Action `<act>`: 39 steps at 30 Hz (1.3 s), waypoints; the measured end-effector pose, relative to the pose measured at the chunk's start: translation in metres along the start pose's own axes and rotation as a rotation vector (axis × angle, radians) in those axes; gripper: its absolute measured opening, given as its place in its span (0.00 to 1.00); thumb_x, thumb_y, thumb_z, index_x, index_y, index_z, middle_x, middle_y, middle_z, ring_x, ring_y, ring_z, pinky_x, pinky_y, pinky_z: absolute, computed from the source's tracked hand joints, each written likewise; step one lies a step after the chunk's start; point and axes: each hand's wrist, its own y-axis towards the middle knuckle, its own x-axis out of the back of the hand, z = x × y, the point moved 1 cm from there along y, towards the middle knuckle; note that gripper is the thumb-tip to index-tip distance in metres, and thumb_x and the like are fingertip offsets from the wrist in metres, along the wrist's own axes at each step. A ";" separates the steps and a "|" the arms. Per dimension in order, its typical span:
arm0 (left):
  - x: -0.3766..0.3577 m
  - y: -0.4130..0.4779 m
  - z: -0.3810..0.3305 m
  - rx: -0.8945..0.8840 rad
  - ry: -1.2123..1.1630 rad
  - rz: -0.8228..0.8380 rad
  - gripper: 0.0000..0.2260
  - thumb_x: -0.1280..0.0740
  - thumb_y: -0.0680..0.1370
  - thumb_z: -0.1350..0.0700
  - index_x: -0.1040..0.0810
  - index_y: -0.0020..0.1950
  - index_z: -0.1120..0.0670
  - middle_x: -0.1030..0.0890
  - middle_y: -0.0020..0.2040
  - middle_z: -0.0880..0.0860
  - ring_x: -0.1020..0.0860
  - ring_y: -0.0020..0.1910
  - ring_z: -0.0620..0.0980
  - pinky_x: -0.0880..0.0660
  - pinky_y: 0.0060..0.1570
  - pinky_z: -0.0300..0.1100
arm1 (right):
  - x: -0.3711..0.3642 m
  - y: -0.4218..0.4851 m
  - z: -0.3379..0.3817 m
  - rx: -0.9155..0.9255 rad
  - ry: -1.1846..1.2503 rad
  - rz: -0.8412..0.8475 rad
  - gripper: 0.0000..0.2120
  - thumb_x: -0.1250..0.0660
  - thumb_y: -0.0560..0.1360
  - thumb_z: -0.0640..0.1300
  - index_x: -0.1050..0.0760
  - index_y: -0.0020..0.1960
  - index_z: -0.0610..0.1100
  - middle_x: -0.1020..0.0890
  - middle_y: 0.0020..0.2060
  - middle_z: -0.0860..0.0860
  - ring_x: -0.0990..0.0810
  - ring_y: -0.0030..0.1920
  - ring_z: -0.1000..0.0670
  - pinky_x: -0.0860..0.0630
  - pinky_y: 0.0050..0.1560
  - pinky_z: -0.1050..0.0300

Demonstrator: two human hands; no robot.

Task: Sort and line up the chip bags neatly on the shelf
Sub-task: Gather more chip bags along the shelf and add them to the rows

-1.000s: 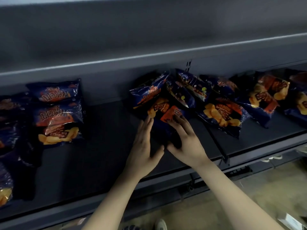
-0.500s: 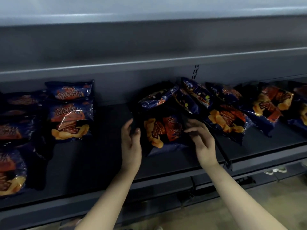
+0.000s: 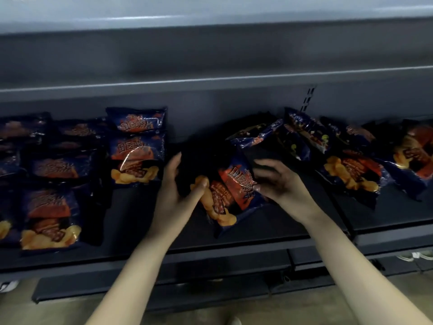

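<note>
A dark blue chip bag (image 3: 230, 195) with orange chips and a red label lies tilted on the dark shelf (image 3: 145, 221) between my hands. My left hand (image 3: 178, 195) holds its left side, thumb on the front and fingers behind. My right hand (image 3: 278, 184) grips its right edge with curled fingers. Behind it a loose heap of like bags (image 3: 302, 139) leans in disorder. On the left, bags (image 3: 137, 156) lie flat in rows.
More jumbled bags (image 3: 351, 174) cover the shelf to the right, past a shelf joint (image 3: 349, 228). A bare strip of shelf runs between the left rows and my hands. An upper shelf edge (image 3: 210, 83) hangs above. Floor and shoes (image 3: 414, 255) show below.
Both hands drew one bag out of the heap toward the front edge. My left hand has closed onto its left side; the view shifted left, showing more lined bags.
</note>
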 end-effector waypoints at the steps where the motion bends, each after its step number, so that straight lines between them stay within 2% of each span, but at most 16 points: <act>1: 0.011 0.001 -0.004 0.000 0.048 0.045 0.34 0.30 0.70 0.40 0.42 0.72 0.41 0.35 0.69 0.40 0.36 0.67 0.35 0.38 0.66 0.34 | -0.007 0.003 0.006 0.014 -0.008 0.048 0.24 0.31 0.71 0.30 0.29 0.60 0.53 0.17 0.52 0.53 0.19 0.54 0.56 0.23 0.50 0.62; 4: 0.041 0.001 -0.013 0.039 0.199 0.142 0.39 0.30 0.68 0.35 0.46 0.73 0.39 0.36 0.69 0.38 0.35 0.66 0.35 0.37 0.63 0.36 | -0.029 0.011 0.022 0.051 -0.065 0.159 0.25 0.31 0.70 0.29 0.28 0.59 0.52 0.18 0.53 0.53 0.20 0.56 0.56 0.24 0.54 0.63; 6: 0.056 -0.002 -0.015 0.088 0.268 0.222 0.39 0.31 0.67 0.38 0.47 0.73 0.39 0.35 0.62 0.32 0.34 0.59 0.29 0.38 0.56 0.28 | -0.045 0.016 0.029 0.074 -0.102 0.241 0.25 0.31 0.70 0.28 0.27 0.59 0.52 0.18 0.53 0.53 0.21 0.58 0.55 0.25 0.57 0.63; 9: 0.069 -0.005 -0.008 0.151 0.228 0.351 0.30 0.30 0.69 0.45 0.41 0.66 0.35 0.33 0.54 0.28 0.33 0.48 0.19 0.36 0.45 0.18 | -0.070 0.021 0.035 0.109 -0.156 0.345 0.25 0.33 0.71 0.27 0.26 0.58 0.53 0.18 0.53 0.58 0.22 0.59 0.56 0.27 0.61 0.62; 11: 0.076 -0.008 -0.002 0.164 0.138 0.372 0.25 0.27 0.70 0.50 0.35 0.60 0.35 0.25 0.52 0.30 0.29 0.51 0.22 0.34 0.46 0.18 | -0.086 0.023 0.039 0.139 -0.182 0.350 0.23 0.33 0.72 0.28 0.25 0.57 0.54 0.18 0.52 0.60 0.22 0.59 0.57 0.27 0.61 0.63; 14: 0.091 -0.011 0.007 0.191 0.047 0.271 0.25 0.25 0.65 0.45 0.29 0.60 0.40 0.21 0.52 0.33 0.24 0.53 0.31 0.30 0.48 0.23 | -0.102 0.029 0.042 0.214 -0.212 0.206 0.21 0.31 0.72 0.31 0.26 0.57 0.53 0.20 0.57 0.56 0.23 0.60 0.58 0.28 0.62 0.62; 18: 0.106 -0.013 0.018 0.203 -0.069 0.073 0.18 0.29 0.69 0.47 0.27 0.57 0.41 0.20 0.49 0.31 0.23 0.51 0.32 0.29 0.46 0.24 | -0.116 0.033 0.038 0.130 -0.025 -0.052 0.22 0.32 0.73 0.36 0.31 0.60 0.55 0.24 0.58 0.56 0.22 0.55 0.63 0.25 0.54 0.67; 21: 0.111 -0.013 0.025 0.211 -0.171 -0.035 0.20 0.27 0.70 0.48 0.27 0.60 0.42 0.19 0.51 0.36 0.22 0.53 0.35 0.26 0.51 0.31 | -0.131 0.024 0.026 -0.041 0.070 0.076 0.29 0.27 0.69 0.51 0.36 0.65 0.58 0.26 0.61 0.56 0.22 0.56 0.61 0.23 0.55 0.59; 24: 0.109 -0.015 0.026 0.207 -0.206 -0.070 0.16 0.30 0.71 0.52 0.28 0.57 0.41 0.19 0.49 0.38 0.22 0.50 0.32 0.26 0.47 0.28 | -0.157 0.014 0.013 -0.112 -0.023 0.272 0.43 0.26 0.61 0.63 0.38 0.70 0.52 0.23 0.62 0.54 0.23 0.61 0.57 0.24 0.59 0.55; 27: 0.111 -0.018 0.025 0.174 -0.118 -0.118 0.18 0.31 0.73 0.56 0.30 0.60 0.45 0.24 0.52 0.37 0.26 0.48 0.25 0.31 0.45 0.21 | -0.178 0.013 0.007 -0.106 -0.180 0.184 0.35 0.26 0.62 0.59 0.34 0.65 0.54 0.21 0.56 0.58 0.22 0.57 0.60 0.25 0.59 0.55; 29: 0.115 -0.021 0.027 0.149 0.030 -0.132 0.27 0.31 0.72 0.50 0.36 0.69 0.47 0.27 0.57 0.37 0.30 0.53 0.23 0.35 0.50 0.19 | -0.183 0.017 0.004 -0.097 -0.220 0.113 0.25 0.26 0.67 0.51 0.31 0.60 0.56 0.20 0.52 0.59 0.22 0.53 0.62 0.25 0.55 0.59; 31: 0.118 -0.024 0.033 0.105 0.161 -0.138 0.35 0.31 0.71 0.45 0.43 0.74 0.48 0.31 0.66 0.43 0.32 0.64 0.34 0.36 0.63 0.28 | -0.186 0.023 0.001 -0.110 -0.237 0.077 0.20 0.26 0.69 0.45 0.31 0.56 0.57 0.19 0.49 0.58 0.21 0.49 0.64 0.27 0.48 0.66; 33: 0.120 -0.027 0.039 0.008 0.302 -0.168 0.34 0.31 0.73 0.48 0.44 0.75 0.49 0.36 0.72 0.48 0.37 0.71 0.44 0.38 0.69 0.38 | -0.190 0.030 -0.002 -0.131 -0.232 0.053 0.19 0.26 0.69 0.44 0.31 0.54 0.55 0.19 0.48 0.56 0.20 0.47 0.62 0.25 0.47 0.66; 34: 0.121 -0.029 0.040 -0.059 0.373 -0.176 0.33 0.31 0.74 0.50 0.43 0.74 0.49 0.38 0.73 0.50 0.40 0.72 0.44 0.42 0.70 0.36 | -0.193 0.033 -0.002 -0.133 -0.231 0.045 0.19 0.26 0.69 0.45 0.31 0.55 0.54 0.19 0.48 0.56 0.20 0.47 0.60 0.25 0.47 0.64; 36: 0.121 -0.032 0.039 -0.179 0.484 -0.162 0.29 0.32 0.74 0.52 0.40 0.73 0.47 0.41 0.73 0.50 0.44 0.72 0.43 0.48 0.68 0.26 | -0.202 0.040 -0.002 -0.129 -0.240 0.040 0.20 0.26 0.69 0.44 0.31 0.56 0.52 0.19 0.48 0.56 0.20 0.47 0.60 0.26 0.43 0.70; 39: 0.122 -0.040 0.042 -0.267 0.566 -0.105 0.25 0.36 0.74 0.53 0.37 0.70 0.47 0.43 0.73 0.47 0.47 0.73 0.39 0.48 0.67 0.25 | -0.218 0.048 0.002 -0.098 -0.285 -0.018 0.23 0.27 0.70 0.44 0.33 0.61 0.53 0.21 0.49 0.59 0.22 0.45 0.65 0.29 0.39 0.75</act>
